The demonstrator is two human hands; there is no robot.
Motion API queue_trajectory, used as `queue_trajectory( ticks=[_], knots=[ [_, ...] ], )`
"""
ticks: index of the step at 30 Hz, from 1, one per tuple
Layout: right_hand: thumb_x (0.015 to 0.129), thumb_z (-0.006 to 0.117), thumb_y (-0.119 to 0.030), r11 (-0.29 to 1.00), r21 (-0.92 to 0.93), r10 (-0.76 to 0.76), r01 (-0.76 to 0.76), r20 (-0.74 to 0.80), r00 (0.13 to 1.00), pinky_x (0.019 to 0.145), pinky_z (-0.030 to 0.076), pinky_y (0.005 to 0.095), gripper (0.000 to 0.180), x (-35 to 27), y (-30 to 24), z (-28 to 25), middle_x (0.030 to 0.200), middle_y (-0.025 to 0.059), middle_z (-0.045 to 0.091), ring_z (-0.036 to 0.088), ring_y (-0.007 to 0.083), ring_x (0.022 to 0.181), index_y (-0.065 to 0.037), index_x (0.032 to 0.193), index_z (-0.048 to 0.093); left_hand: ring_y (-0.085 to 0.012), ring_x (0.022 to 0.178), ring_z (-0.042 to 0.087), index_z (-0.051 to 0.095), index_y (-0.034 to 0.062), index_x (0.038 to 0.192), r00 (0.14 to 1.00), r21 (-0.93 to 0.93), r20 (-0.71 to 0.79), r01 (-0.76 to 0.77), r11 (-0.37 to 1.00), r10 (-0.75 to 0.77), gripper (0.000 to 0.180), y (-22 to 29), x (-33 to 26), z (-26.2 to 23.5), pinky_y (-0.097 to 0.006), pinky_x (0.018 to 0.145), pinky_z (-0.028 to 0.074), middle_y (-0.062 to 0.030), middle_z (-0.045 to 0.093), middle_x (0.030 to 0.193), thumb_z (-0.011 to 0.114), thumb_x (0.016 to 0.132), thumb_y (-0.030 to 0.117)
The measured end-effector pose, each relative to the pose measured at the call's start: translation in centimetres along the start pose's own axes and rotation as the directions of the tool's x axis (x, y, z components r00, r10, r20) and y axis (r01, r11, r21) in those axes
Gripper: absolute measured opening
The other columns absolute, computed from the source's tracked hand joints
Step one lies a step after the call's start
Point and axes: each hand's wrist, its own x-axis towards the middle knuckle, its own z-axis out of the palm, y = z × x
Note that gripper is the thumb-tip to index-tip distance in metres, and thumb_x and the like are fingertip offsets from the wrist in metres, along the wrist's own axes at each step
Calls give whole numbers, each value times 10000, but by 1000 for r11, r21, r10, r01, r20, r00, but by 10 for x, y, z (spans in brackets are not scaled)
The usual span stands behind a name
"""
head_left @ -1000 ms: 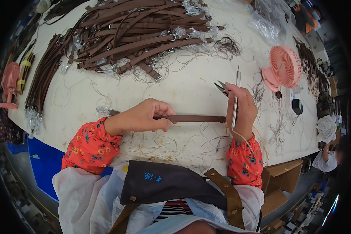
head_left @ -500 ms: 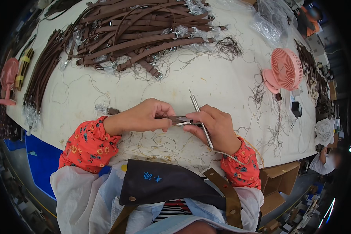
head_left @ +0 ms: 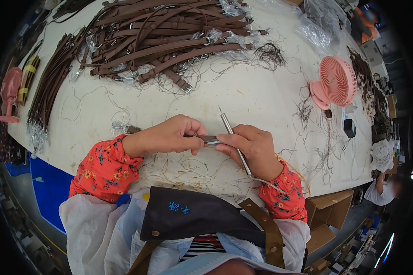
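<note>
My left hand (head_left: 172,134) is closed, thumb against fingers, on a dark brown strap that its fingers mostly hide. My right hand (head_left: 252,144) grips small metal thread snips (head_left: 211,142), whose blades reach to the left fingertips. The same hand also holds a slim silver pen-shaped tool (head_left: 227,123), with a thin tip pointing up and away and a cable running back past the wrist. Beside my left wrist lies a brown strap end (head_left: 133,129) with a metal clasp in clear plastic; whether it joins the held strap cannot be seen.
A big pile of brown buckled straps (head_left: 165,46) covers the far table, with a strap bundle (head_left: 53,82) at left. A pink fan (head_left: 337,80) stands right, another pink fan (head_left: 10,91) far left. Loose threads (head_left: 183,172) litter the cloth. A cardboard box (head_left: 328,211) is lower right.
My right hand has shifted slightly; the pen-shaped tool's tip moved a little left. The snips' blades look closer together beside my left fingertips.
</note>
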Motion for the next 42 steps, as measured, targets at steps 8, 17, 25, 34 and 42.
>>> queue_trajectory(
  ticks=[8, 17, 25, 34, 42],
  knots=[
    [774, 774, -204, 996, 76, 41, -44, 33, 999, 509, 457, 341, 195, 1, 1, -1, 722, 48, 569, 589, 233, 605, -119, 926, 687, -22, 534, 426, 632, 25, 935, 1000, -62, 1, 27, 998, -27, 177, 1, 0, 2, -190, 479, 301, 10, 615, 713, 627, 870, 190],
    [787, 761, -180, 997, 64, 49, -52, 44, 998, 525, 466, 345, 156, 4, -5, -6, 731, 51, 582, 600, 237, 622, -102, 905, 694, -30, 514, 437, 643, 24, 921, 999, -96, 19, 30, 995, -28, 156, 3, -1, 3, -195, 475, 303, -14, 632, 709, 611, 874, 169],
    [747, 799, -142, 997, 71, 5, -6, 14, 1000, 494, 442, 324, 195, 4, -4, -5, 681, 40, 560, 561, 210, 563, -117, 894, 673, -31, 521, 450, 647, 25, 914, 998, -106, 54, 39, 994, -33, 154, 2, 0, 2, -195, 490, 318, -21, 635, 708, 604, 877, 168],
    [788, 773, -167, 982, 175, 61, -70, 54, 997, 517, 463, 329, 147, 2, 2, -2, 725, 48, 592, 601, 231, 592, -97, 867, 670, -32, 522, 451, 647, 21, 917, 999, -87, 47, 25, 996, -21, 167, 4, -1, 4, -195, 492, 323, -23, 638, 711, 609, 874, 178],
    [793, 767, -177, 990, 137, 36, -43, 51, 998, 522, 465, 332, 150, 2, 1, -3, 742, 49, 594, 603, 233, 602, -96, 880, 675, -30, 519, 448, 649, 17, 921, 999, -89, 43, 20, 996, -17, 175, 3, 0, 5, -194, 486, 314, -21, 636, 709, 607, 868, 179]
  ],
)
